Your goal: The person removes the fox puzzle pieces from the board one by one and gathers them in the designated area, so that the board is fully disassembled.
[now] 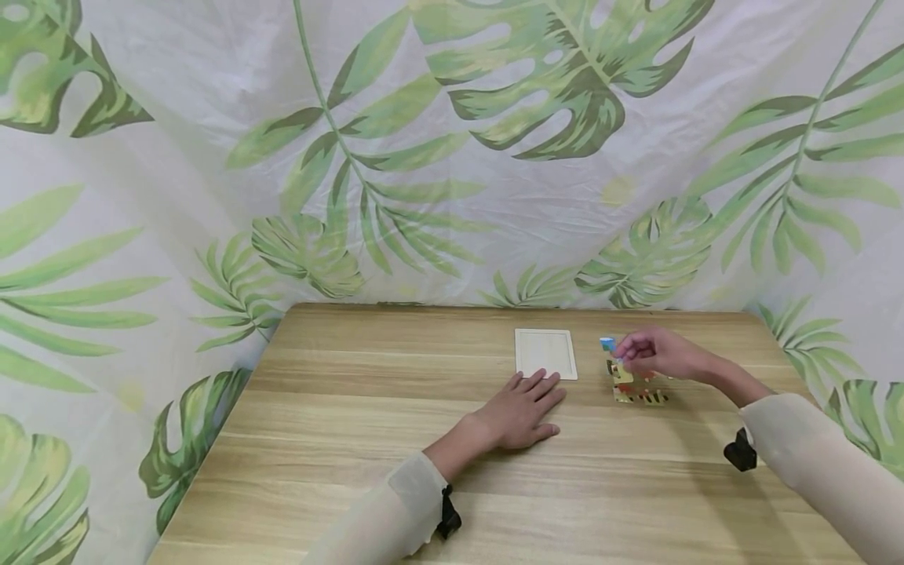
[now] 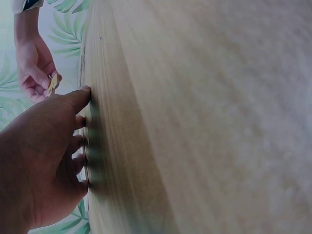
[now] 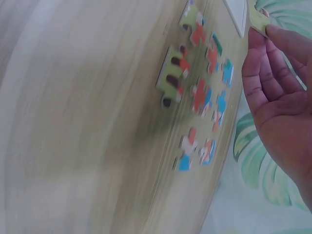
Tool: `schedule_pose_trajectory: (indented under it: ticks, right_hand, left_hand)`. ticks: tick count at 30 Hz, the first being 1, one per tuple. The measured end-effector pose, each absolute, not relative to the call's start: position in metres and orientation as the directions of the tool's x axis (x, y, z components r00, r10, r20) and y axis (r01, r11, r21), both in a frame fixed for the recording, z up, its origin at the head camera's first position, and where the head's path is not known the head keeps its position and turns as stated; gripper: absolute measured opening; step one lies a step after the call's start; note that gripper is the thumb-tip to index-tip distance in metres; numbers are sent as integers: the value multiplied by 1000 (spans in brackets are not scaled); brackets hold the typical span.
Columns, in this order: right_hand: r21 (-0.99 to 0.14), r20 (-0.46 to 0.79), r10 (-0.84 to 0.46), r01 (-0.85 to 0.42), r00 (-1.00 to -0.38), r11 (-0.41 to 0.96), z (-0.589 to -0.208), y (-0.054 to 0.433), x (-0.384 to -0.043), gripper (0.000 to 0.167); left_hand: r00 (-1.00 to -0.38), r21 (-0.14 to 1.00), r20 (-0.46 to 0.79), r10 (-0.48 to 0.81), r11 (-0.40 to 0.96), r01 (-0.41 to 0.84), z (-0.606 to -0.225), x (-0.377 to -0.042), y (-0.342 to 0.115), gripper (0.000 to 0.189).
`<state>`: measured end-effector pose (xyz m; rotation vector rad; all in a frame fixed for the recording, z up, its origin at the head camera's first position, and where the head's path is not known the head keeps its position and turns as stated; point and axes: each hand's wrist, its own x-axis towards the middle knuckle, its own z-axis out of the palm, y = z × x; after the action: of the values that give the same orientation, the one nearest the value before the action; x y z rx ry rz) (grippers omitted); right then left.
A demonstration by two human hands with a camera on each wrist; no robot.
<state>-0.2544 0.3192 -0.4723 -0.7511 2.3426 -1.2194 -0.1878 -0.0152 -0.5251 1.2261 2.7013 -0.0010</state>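
My left hand (image 1: 521,412) rests palm down on the wooden table, fingers spread, with its fingertips at the near edge of a pale, shallow puzzle tray (image 1: 544,351). To the right, my right hand (image 1: 665,355) is raised above several loose jigsaw pieces (image 1: 639,399). It pinches a yellowish puzzle piece (image 3: 258,20) between thumb and fingertips. That same piece (image 2: 52,84) shows edge-on in the left wrist view. Below the right hand, the loose pieces lie apart in green, red, blue and white, among them one with dark shapes (image 3: 171,78). The right hand partly covers them in the head view.
The wooden table (image 1: 339,424) ends at its far edge against a hanging cloth (image 1: 438,196) printed with green leaves. Both sleeves carry a dark wrist device, such as the one on the right (image 1: 740,451).
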Motion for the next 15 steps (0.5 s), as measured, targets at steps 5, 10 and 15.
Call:
schedule_pose_trajectory:
  ticks: [5,10,15]
  right_hand:
    - [-830,-90,-625,-289,-776,478,-475,335,-249,17]
    - [-831,-95,-614,-278,-784,483,-476,350,-243,15]
    - [-810,-97,-596,-285,-797,512,-478,364,-239,17]
  left_hand:
    - [-648,72,-164,744,664,744,-525,-188,-15,67]
    - [-649,74,-171,741,667,742,-523,-187,-15,67]
    - [-651,70,-170,739,668,740,-524,-186,-15,67]
